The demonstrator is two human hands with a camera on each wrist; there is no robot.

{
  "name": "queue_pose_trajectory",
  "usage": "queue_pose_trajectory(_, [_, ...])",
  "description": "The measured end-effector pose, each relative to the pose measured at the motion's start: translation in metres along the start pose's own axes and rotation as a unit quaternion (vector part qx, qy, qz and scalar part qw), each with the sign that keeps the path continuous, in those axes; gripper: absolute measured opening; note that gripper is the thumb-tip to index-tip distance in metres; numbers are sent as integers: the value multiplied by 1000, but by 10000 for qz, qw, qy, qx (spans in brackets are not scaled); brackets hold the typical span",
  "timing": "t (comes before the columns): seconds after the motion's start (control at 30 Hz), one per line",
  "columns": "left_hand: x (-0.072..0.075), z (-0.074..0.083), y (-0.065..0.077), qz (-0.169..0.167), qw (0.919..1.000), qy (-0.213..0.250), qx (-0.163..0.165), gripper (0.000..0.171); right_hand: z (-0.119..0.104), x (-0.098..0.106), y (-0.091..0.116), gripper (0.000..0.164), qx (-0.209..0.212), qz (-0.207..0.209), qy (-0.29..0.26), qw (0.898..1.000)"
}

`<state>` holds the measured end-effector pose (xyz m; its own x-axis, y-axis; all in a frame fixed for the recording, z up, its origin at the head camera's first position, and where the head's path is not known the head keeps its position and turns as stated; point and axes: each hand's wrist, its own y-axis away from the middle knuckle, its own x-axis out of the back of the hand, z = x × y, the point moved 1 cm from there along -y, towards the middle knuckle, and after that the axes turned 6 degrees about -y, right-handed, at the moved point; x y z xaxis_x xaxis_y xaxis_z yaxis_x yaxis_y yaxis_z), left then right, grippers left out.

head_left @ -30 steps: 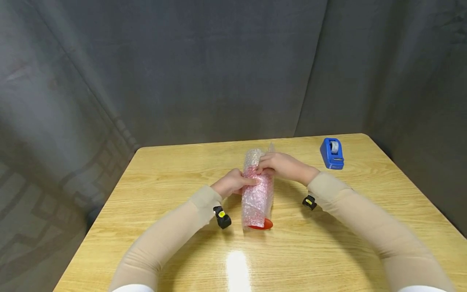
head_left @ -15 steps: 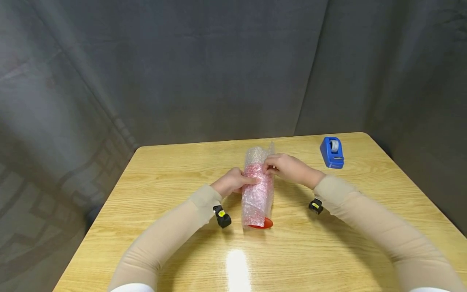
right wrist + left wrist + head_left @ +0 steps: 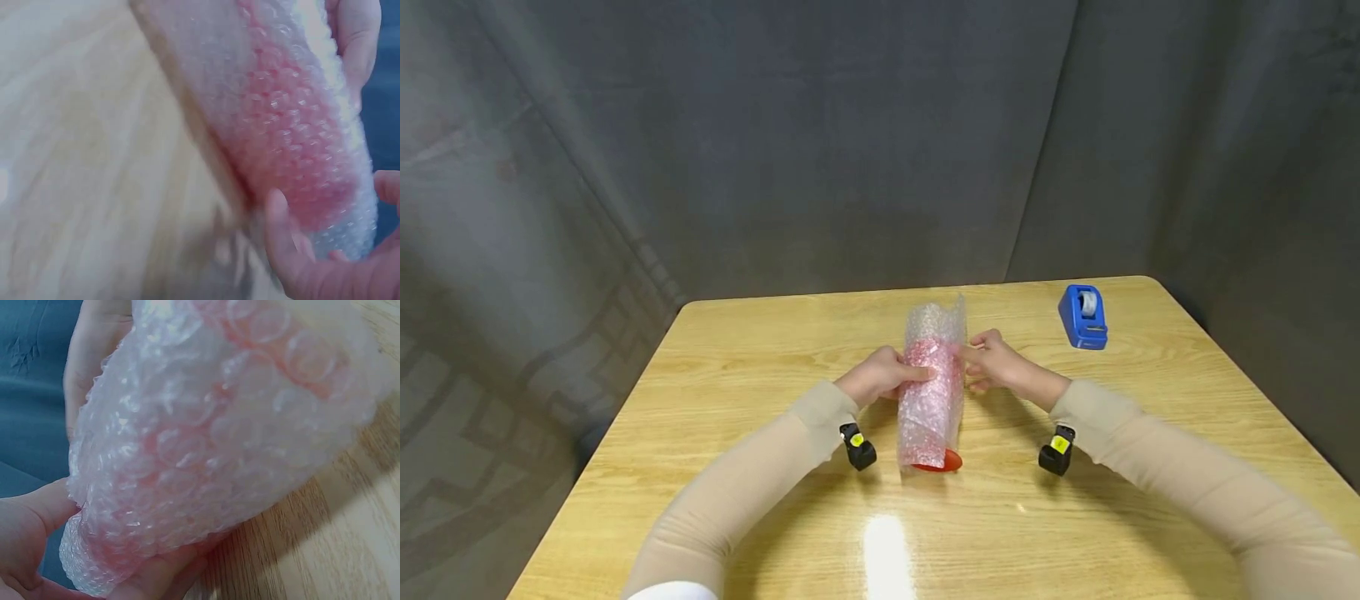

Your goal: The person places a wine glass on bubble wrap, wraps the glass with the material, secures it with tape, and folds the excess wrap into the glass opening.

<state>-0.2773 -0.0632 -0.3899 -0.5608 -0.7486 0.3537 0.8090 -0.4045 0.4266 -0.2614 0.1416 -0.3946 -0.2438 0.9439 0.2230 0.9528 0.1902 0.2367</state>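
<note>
A bundle of bubble wrap (image 3: 923, 417) stretches away from me on the table. A red object (image 3: 951, 461) shows pink through the layers and pokes out at the near end; its kind is hidden. My left hand (image 3: 882, 375) grips the bundle from the left, thumb on top and fingers underneath. At its right side is my right hand (image 3: 996, 365), its thumb against the wrap and its fingers spread. In the right wrist view, the thumb (image 3: 281, 231) lies over the pink part near the clear end. The loose flap of wrap (image 3: 958, 321) stands up along the right edge.
A blue tape dispenser (image 3: 1084, 325) with a roll of clear tape stands at the back right of the wooden table (image 3: 722, 392). Dark grey curtains (image 3: 850, 150) hang behind and along both sides.
My right hand has drawn back to the right from the top of the bundle, and its fingers have spread. My left hand keeps its grip in the same place.
</note>
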Motion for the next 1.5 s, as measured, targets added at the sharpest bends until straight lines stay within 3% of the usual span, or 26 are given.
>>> queue_pose_trajectory(0.07, [0, 1, -1, -19, 10000, 33, -43, 32, 5, -1, 1, 61, -767, -318, -653, 9944])
queue_pose_trajectory(0.13, [0, 2, -1, -16, 10000, 39, -46, 33, 8, -1, 2, 69, -1230, -799, -930, 9848])
queue_pose_trajectory(0.3, [-2, 0, -5, 42, 9998, 92, 199, 37, 13, -2, 3, 73, -1792, -1877, -1500, 9540])
queue_pose_trajectory(0.43, [-2, -1, -5, -17, 9994, 162, 309, 40, 15, -3, 2, 70, -1980, -1992, -2061, 9374])
queue_pose_trajectory(0.73, [2, 2, -4, -232, 9996, 37, 125, 40, 10, -1, -2, 67, -2259, -2076, -3047, 9017])
queue_pose_trajectory(0.83, [4, 0, -5, -230, 9997, 126, 17, 39, 9, -4, -1, 66, -2181, -1968, -3215, 9002])
queue_pose_trajectory(0.9, [6, 0, -5, -141, 9994, 220, -217, 41, 5, -7, 0, 67, -1855, -1883, -2992, 9169])
queue_pose_trajectory(1.0, [13, 7, -1, 385, 9947, 90, -945, 55, -8, -8, 3, 68, -898, -1626, -2276, 9559])
queue_pose_trajectory(1.07, [18, 16, 3, 924, 9814, -185, -1673, 68, -19, -5, 4, 68, 30, -1353, -1697, 9762])
queue_pose_trajectory(1.1, [20, 21, 6, 1215, 9710, -392, -2020, 74, -24, -2, 4, 67, 504, -1214, -1468, 9804])
queue_pose_trajectory(1.2, [20, 28, 9, 1743, 9373, -729, -2930, 87, -33, 6, 5, 64, 1871, -903, -768, 9752])
queue_pose_trajectory(1.27, [16, 26, 9, 1743, 9264, -727, -3258, 93, -31, 11, 4, 68, 2598, -792, -335, 9618])
queue_pose_trajectory(1.33, [11, 20, 7, 1641, 9243, -726, -3367, 97, -25, 14, 4, 74, 3068, -753, 11, 9488])
queue_pose_trajectory(1.4, [5, 12, 5, 1522, 9276, -762, -3324, 97, -17, 16, 4, 79, 3317, -735, 229, 9403])
queue_pose_trajectory(1.5, [-2, 3, 1, 1397, 9307, -849, -3272, 97, -5, 16, 3, 86, 3415, -779, 291, 9362])
